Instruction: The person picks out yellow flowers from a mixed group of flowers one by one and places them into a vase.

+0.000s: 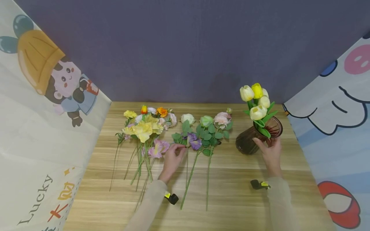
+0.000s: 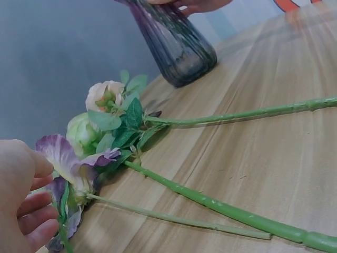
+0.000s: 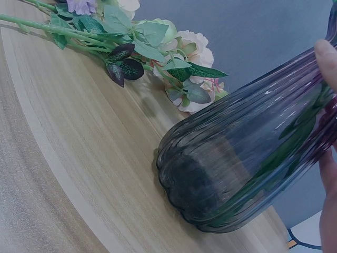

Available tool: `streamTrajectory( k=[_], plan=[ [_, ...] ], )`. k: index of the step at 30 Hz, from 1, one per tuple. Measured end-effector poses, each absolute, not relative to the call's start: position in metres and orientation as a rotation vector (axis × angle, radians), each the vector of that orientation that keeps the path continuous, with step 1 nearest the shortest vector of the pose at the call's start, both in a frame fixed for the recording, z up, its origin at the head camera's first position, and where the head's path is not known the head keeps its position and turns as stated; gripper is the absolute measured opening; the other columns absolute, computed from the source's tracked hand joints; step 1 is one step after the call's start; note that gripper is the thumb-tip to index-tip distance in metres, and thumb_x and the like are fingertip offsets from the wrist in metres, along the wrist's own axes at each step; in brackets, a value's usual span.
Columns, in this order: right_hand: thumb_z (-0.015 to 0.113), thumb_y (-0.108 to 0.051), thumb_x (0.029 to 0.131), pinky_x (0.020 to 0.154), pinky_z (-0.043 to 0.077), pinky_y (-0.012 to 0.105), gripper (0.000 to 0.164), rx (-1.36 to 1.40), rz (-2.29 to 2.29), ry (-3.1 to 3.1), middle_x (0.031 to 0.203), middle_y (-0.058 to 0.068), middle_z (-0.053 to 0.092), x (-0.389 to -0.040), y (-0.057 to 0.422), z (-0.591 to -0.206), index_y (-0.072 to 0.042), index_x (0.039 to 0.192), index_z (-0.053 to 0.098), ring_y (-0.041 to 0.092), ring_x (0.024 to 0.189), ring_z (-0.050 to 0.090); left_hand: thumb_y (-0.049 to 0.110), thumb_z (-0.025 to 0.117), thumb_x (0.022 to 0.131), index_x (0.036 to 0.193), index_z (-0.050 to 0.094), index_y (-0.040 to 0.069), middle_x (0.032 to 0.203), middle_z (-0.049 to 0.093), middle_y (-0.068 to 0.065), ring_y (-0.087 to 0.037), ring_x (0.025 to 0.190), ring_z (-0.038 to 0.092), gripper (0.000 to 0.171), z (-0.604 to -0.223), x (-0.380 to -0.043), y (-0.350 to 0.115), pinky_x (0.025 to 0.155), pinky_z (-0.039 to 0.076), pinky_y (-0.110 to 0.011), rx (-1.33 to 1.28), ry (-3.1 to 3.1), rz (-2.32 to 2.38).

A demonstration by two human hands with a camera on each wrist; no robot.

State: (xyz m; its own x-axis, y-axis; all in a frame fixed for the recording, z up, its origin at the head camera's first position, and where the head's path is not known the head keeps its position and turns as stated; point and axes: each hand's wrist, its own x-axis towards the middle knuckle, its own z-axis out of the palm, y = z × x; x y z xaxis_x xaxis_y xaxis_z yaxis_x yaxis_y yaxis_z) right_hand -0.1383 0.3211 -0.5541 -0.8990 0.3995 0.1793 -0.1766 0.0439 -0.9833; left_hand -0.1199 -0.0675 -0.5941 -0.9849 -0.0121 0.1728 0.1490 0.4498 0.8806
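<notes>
My right hand point(image 1: 273, 154) grips a ribbed, dark translucent glass vase point(image 3: 226, 158) near its mouth, thumb on the near side. The vase leans, its base low by the tabletop. Several white and yellow tulips point(image 1: 258, 102) stand in it, green leaves showing through the glass. At the middle of the table, my left hand point(image 1: 173, 160) reaches to a purple iris point(image 1: 194, 141), fingertips at its petals. In the left wrist view, thumb and fingers are apart and loosely bent beside the iris point(image 2: 73, 163). The thin stem of the iris lies along the wood.
Left of the hand lies a pile of yellow, pink and orange flowers point(image 1: 144, 130). A green rose point(image 1: 206, 121), a white rose point(image 1: 188, 118) and pink blooms point(image 1: 222, 120) lie between the hands, long stems toward me. A dark wall point(image 1: 185, 51) bounds the wooden table point(image 1: 231, 192).
</notes>
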Motion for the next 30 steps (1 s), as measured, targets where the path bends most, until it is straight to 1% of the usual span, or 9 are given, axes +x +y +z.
streamTrajectory(
  k=[5, 12, 17, 21, 24, 27, 30],
  plan=[
    [0.075, 0.012, 0.086, 0.093, 0.046, 0.014, 0.071, -0.23, 1.896, -1.929, 0.131, -0.005, 0.059, -0.138, 0.321, -0.555, -0.015, 0.146, 0.05, 0.008, 0.115, 0.055, 0.007, 0.072, 0.095, 0.108, 0.074, 0.003, 0.108, 0.07, -0.013, -0.027, 0.094, 0.066, 0.013, -0.596, -0.123, -0.07, 0.086, 0.058, -0.041, -0.012, -2.575, -1.56],
    [0.075, 0.013, 0.086, 0.09, 0.047, 0.015, 0.07, -0.222, 1.901, -1.918, 0.129, -0.004, 0.06, -0.138, 0.32, -0.554, -0.014, 0.146, 0.05, 0.008, 0.111, 0.056, 0.005, 0.076, 0.092, 0.118, 0.07, -0.004, 0.109, 0.069, -0.019, -0.033, 0.096, 0.066, 0.028, -0.597, -0.128, -0.071, 0.088, 0.059, -0.048, 0.072, -2.601, -1.54],
    [0.075, 0.013, 0.086, 0.09, 0.048, 0.015, 0.07, -0.213, 1.907, -1.912, 0.131, -0.003, 0.06, -0.138, 0.32, -0.554, -0.014, 0.146, 0.049, 0.008, 0.112, 0.056, 0.003, 0.079, 0.089, 0.12, 0.068, -0.007, 0.111, 0.071, -0.023, -0.034, 0.093, 0.069, 0.034, -0.594, -0.134, -0.071, 0.083, 0.061, -0.046, 0.133, -2.644, -1.528],
    [0.075, 0.013, 0.086, 0.09, 0.047, 0.015, 0.071, -0.206, 1.915, -1.902, 0.131, -0.003, 0.059, -0.138, 0.32, -0.555, -0.014, 0.146, 0.049, 0.009, 0.112, 0.056, 0.004, 0.081, 0.087, 0.117, 0.069, -0.007, 0.108, 0.072, -0.021, -0.031, 0.087, 0.07, 0.033, -0.591, -0.141, -0.071, 0.078, 0.062, -0.043, 0.165, -2.679, -1.51],
    [0.075, 0.014, 0.086, 0.09, 0.047, 0.015, 0.071, -0.203, 1.914, -1.899, 0.131, -0.002, 0.059, -0.138, 0.32, -0.555, -0.014, 0.146, 0.049, 0.009, 0.112, 0.056, 0.004, 0.082, 0.086, 0.116, 0.07, -0.005, 0.104, 0.073, -0.018, -0.03, 0.087, 0.07, 0.034, -0.589, -0.147, -0.071, 0.078, 0.061, -0.041, 0.172, -2.73, -1.48],
    [0.075, 0.013, 0.086, 0.091, 0.048, 0.015, 0.07, -0.204, 1.91, -1.902, 0.131, -0.002, 0.06, -0.138, 0.32, -0.554, -0.014, 0.146, 0.049, 0.009, 0.112, 0.056, 0.0, 0.082, 0.085, 0.119, 0.07, -0.003, 0.102, 0.072, -0.015, -0.03, 0.092, 0.07, 0.036, -0.587, -0.151, -0.071, 0.082, 0.061, -0.041, 0.183, -2.805, -1.45],
    [0.074, 0.014, 0.086, 0.09, 0.048, 0.015, 0.071, -0.207, 1.915, -1.903, 0.131, -0.002, 0.06, -0.138, 0.32, -0.554, -0.014, 0.147, 0.049, 0.009, 0.113, 0.056, -0.006, 0.078, 0.084, 0.123, 0.069, -0.002, 0.102, 0.072, -0.013, -0.028, 0.095, 0.069, 0.04, -0.585, -0.154, -0.072, 0.084, 0.06, -0.04, 0.204, -2.877, -1.427]
  ],
)
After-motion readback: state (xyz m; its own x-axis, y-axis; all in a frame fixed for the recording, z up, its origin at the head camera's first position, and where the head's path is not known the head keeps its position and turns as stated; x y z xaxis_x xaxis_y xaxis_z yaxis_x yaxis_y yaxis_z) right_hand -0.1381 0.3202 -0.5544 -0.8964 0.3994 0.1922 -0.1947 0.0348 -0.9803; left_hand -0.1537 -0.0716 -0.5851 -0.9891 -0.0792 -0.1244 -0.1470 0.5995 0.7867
